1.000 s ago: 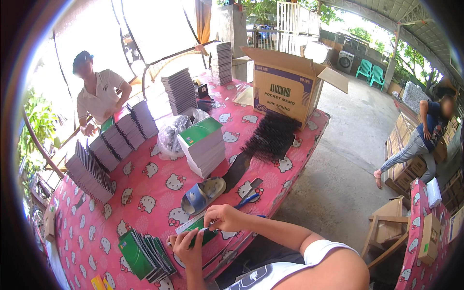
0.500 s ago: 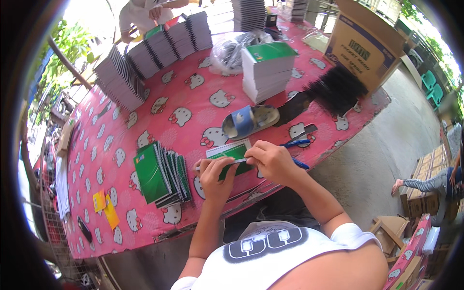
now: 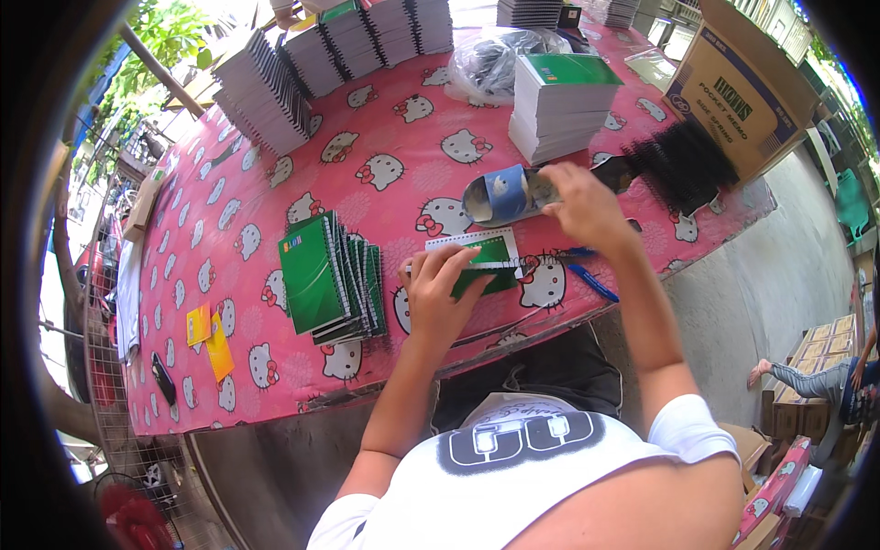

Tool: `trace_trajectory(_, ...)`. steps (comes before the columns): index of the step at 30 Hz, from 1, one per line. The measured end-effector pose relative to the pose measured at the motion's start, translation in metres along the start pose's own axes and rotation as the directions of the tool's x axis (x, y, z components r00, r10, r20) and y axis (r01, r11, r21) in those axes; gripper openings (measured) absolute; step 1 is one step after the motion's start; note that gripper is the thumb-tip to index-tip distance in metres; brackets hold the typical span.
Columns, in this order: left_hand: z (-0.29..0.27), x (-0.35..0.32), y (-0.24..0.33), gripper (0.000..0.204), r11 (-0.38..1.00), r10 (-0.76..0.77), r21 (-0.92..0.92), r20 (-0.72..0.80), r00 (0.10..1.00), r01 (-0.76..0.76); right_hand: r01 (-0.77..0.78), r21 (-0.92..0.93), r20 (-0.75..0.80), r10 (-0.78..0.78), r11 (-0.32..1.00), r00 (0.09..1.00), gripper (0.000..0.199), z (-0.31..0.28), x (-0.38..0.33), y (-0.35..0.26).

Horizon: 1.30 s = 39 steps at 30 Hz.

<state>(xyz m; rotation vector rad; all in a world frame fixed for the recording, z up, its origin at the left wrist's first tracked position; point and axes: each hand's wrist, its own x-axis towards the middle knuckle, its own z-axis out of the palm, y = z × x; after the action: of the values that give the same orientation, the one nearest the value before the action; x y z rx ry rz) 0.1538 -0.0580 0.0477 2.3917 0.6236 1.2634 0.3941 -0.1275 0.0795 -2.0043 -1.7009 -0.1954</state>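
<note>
My left hand (image 3: 438,282) is closed on a small green-covered notebook (image 3: 496,249) with white punched pages, near the front edge of the table. A dark spiral binding coil (image 3: 543,260) sticks out past the notebook's right end, along its holes. My right hand (image 3: 587,209) is raised off the notebook, over the heel end of a blue slipper (image 3: 502,195). Its thumb and fingers are apart, with nothing seen between them. Blue-handled pliers (image 3: 594,282) lie just right of the coil. Left of my left hand sits a fanned pile of green spiral notebooks (image 3: 310,275).
Black coils (image 3: 683,170) lie beside a cardboard box (image 3: 733,101) at the right. A tall stack of green-topped pads (image 3: 561,119) stands behind the slipper. Bound notebooks (image 3: 261,96) line the far left. Yellow pieces (image 3: 218,348) lie at the near left. Another person's leg (image 3: 797,374) shows at the right.
My right hand has let go of the notebook and moved up and right toward the slipper. The coil's protruding end now shows. My left hand still grips the notebook. The whole view has shifted.
</note>
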Motion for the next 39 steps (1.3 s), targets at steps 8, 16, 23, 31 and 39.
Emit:
trace_trajectory(8, 0.003, 0.003, -0.004, 0.030, 0.999, -0.033, -0.005, 0.038, 0.999, 0.033, -0.131, 0.156, 0.086, 0.119, 0.979, 0.989, 0.042, 0.018, 0.002, 0.048)
trace_trajectory(16, 0.000, -0.002, -0.009, 0.035, 0.998, -0.024, -0.058, 0.062, 0.998, 0.028, -0.072, 0.633, 0.265, -0.129, 0.771, 0.956, 0.037, -0.007, -0.007, 0.014)
trace_trajectory(23, -0.006, 0.005, -0.008, 0.043, 0.993, -0.075, -0.085, 0.026, 0.997, 0.077, -0.074, 0.718, 0.275, -0.184, 0.692, 0.944, 0.028, -0.003, -0.004, 0.006)
trace_trajectory(31, -0.003, -0.021, -0.029, 0.040, 0.720, -0.472, -0.562, 0.032, 0.881, 0.406, -0.133, 0.859, 0.275, -0.227, 0.495, 0.934, 0.037, 0.019, 0.011, -0.007)
trace_trajectory(39, -0.005, -0.024, -0.036, 0.041, 0.496, -0.577, -0.736, 0.118, 0.808, 0.461, -0.055, 0.775, 0.213, -0.178, 0.629, 0.961, 0.032, 0.038, 0.024, -0.018)
